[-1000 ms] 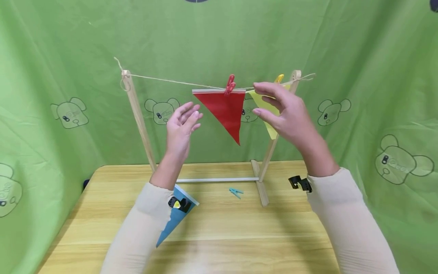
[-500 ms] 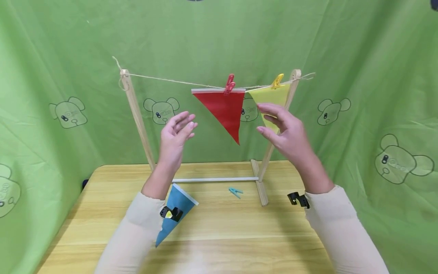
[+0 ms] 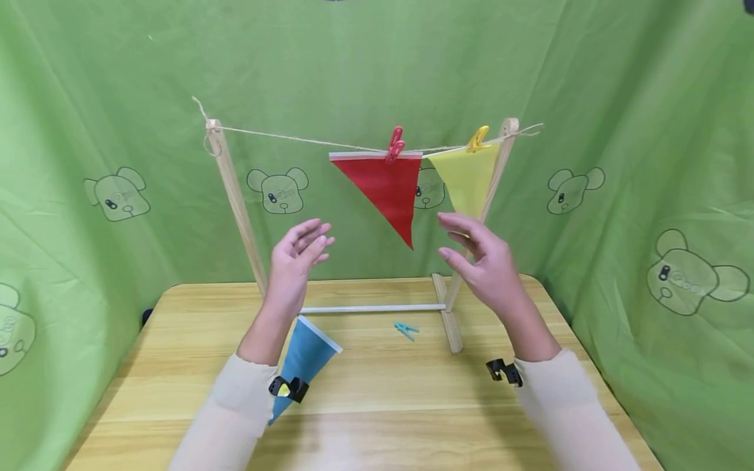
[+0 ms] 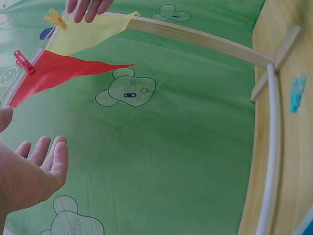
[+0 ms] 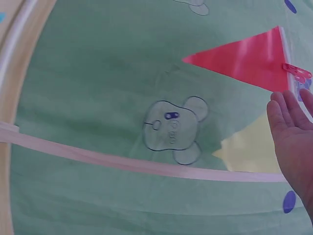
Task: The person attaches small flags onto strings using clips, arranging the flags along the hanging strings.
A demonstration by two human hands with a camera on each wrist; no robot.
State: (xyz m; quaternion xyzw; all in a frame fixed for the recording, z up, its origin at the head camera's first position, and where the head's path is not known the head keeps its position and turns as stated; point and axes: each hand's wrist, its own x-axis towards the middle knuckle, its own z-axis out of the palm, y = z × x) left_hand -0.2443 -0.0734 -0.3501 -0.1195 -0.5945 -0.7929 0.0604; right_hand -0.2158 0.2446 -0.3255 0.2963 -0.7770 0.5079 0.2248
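Note:
Both hands are raised in the air with nothing in them. My left hand [image 3: 297, 258] has loosely bent fingers and is left of the red pennant [image 3: 389, 190]. My right hand [image 3: 483, 258] overlaps the lower tip of the yellow pennant [image 3: 468, 176] in the head view, thumb and fingers apart. A red clothespin [image 3: 395, 145] fastens the red pennant to the string [image 3: 300, 139], and a yellow clothespin [image 3: 478, 139] fastens the yellow one. On the table lie a blue pennant [image 3: 307, 356], partly hidden behind the left wrist strap, and a blue clothespin [image 3: 406, 331], also seen in the left wrist view [image 4: 297, 94].
The string runs between a left wooden post [image 3: 238, 206] and a right wooden post [image 3: 497, 176]. A white rod [image 3: 374, 308] joins the posts low down, above the wooden table [image 3: 377, 386]. A green curtain [image 3: 353, 72] with bear drawings surrounds the table.
Both hands have moved down and away from the line, the right one from in front of the yellow pennant's top to its tip. The hanging pennants have stayed in place.

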